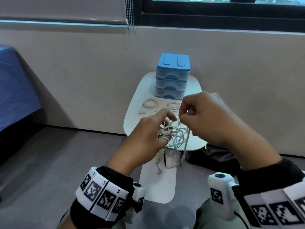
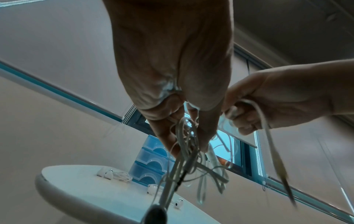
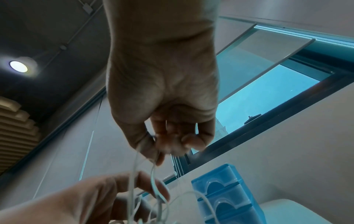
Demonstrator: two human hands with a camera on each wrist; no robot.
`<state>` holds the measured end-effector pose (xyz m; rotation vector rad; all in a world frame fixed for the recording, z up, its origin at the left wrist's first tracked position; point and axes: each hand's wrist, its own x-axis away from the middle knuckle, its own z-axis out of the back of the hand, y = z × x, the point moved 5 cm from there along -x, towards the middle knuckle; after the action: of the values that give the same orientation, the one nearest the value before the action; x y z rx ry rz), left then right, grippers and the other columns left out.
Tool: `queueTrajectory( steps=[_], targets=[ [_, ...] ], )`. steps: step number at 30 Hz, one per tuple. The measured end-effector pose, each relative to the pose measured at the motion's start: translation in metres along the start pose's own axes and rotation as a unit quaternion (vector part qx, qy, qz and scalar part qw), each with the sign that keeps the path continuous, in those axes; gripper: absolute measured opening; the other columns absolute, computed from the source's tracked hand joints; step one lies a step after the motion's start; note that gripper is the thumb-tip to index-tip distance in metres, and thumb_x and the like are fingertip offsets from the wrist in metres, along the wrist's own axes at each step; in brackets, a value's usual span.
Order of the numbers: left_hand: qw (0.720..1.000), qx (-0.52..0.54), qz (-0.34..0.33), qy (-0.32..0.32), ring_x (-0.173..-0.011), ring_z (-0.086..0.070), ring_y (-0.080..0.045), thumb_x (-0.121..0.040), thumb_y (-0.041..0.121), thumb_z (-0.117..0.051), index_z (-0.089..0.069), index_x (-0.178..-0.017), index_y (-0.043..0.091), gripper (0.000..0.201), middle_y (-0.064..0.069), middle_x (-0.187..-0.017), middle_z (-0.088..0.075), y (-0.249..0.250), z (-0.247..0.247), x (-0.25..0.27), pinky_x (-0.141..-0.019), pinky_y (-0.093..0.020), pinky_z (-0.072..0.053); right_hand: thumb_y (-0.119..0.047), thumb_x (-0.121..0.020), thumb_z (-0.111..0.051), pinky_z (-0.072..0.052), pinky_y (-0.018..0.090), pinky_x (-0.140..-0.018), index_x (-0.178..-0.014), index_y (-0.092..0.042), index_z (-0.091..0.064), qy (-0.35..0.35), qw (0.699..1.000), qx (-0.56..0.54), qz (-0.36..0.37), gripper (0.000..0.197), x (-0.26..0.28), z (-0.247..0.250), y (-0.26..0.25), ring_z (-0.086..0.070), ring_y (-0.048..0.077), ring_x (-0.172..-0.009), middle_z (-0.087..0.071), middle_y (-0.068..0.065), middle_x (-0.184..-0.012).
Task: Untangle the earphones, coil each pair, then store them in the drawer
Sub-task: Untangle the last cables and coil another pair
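Two hands working a tangle of earphones (image 1: 173,134) above the table (image 1: 135,103).
Left hand (image 1: 148,138) is gripping the bundle; right hand (image 1: 203,116) is pinching one cord. Head view alone is showing two coiled pairs (image 1: 149,103) lying before the drawers (image 1: 172,76); no writing is readable.

White tangled earphones (image 1: 175,136) aloft; closed blue drawer (image 1: 171,76) behind.

Beige wall (image 1: 82,66), dark-framed window (image 1: 214,19), grey floor (image 1: 49,162)

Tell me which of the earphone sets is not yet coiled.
The tangled bundle held up between the left hand and right hand. The two coiled pairs, left and right, lie on the table before the drawer unit.
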<state>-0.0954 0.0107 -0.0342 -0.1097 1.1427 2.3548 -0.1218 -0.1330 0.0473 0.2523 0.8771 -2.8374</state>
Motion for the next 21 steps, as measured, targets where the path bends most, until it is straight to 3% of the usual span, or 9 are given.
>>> queueTrajectory(
  steps=[2,6,12,18,21],
  targets=[
    [1.000,-0.009,0.000,-0.008,-0.078,-0.063,-0.009,-0.087,0.008,-0.073,-0.052,-0.115,0.045,0.051,0.010,-0.100,-0.063,0.002,0.002,-0.003,-0.066,-0.020,-0.050,-0.039,-0.079,-0.053,-0.058,0.029,-0.063,-0.077,-0.020,-0.071,-0.025,1.000,0.000,-0.019,0.026,-0.005,0.003,0.002,-0.071,0.017,-0.062,-0.068,-0.001,-0.067],
    [0.999,-0.022,-0.005,-0.024,-0.082,-0.062,-0.010,-0.085,0.003,-0.071,-0.049,-0.126,0.047,0.064,0.008,-0.100,-0.063,0.004,0.008,-0.011,-0.070,-0.027,-0.052,-0.015,-0.086,-0.060,-0.058,0.032,-0.065,-0.077,-0.022,-0.076,-0.061,0.998,0.007,-0.032,0.020,-0.013,0.003,0.003,-0.068,0.017,-0.063,-0.072,0.003,-0.076],
    [0.998,-0.036,-0.025,-0.045,-0.080,-0.060,-0.007,-0.084,0.001,-0.070,-0.051,-0.132,0.044,0.068,0.005,-0.098,-0.063,0.011,0.016,-0.017,-0.072,-0.022,-0.050,-0.019,-0.088,-0.068,-0.041,0.022,-0.053,-0.079,-0.025,-0.078,-0.079,0.986,0.146,0.015,0.015,-0.019,0.001,-0.004,-0.051,0.012,-0.066,-0.059,0.000,-0.073],
    [0.997,-0.033,-0.024,-0.073,-0.081,-0.062,-0.009,-0.080,0.000,-0.074,-0.054,-0.131,0.037,0.066,0.005,-0.100,-0.064,0.013,0.020,-0.022,-0.073,-0.022,-0.053,-0.019,-0.090,-0.068,-0.043,0.031,-0.060,-0.080,-0.019,-0.073,-0.090,0.972,0.205,0.065,0.012,-0.024,-0.004,-0.008,-0.052,0.019,-0.073,-0.057,-0.004,-0.071],
    [0.997,-0.028,-0.025,-0.074,-0.080,-0.061,-0.013,-0.081,0.002,-0.077,-0.056,-0.130,0.031,0.061,-0.002,-0.100,-0.065,0.015,0.022,-0.025,-0.072,-0.025,-0.052,-0.021,-0.092,-0.068,-0.039,0.029,-0.066,-0.079,-0.029,-0.068,-0.062,0.981,0.173,0.069,0.015,-0.027,-0.005,-0.005,-0.053,0.020,-0.078,-0.052,-0.010,-0.069]
  ],
)
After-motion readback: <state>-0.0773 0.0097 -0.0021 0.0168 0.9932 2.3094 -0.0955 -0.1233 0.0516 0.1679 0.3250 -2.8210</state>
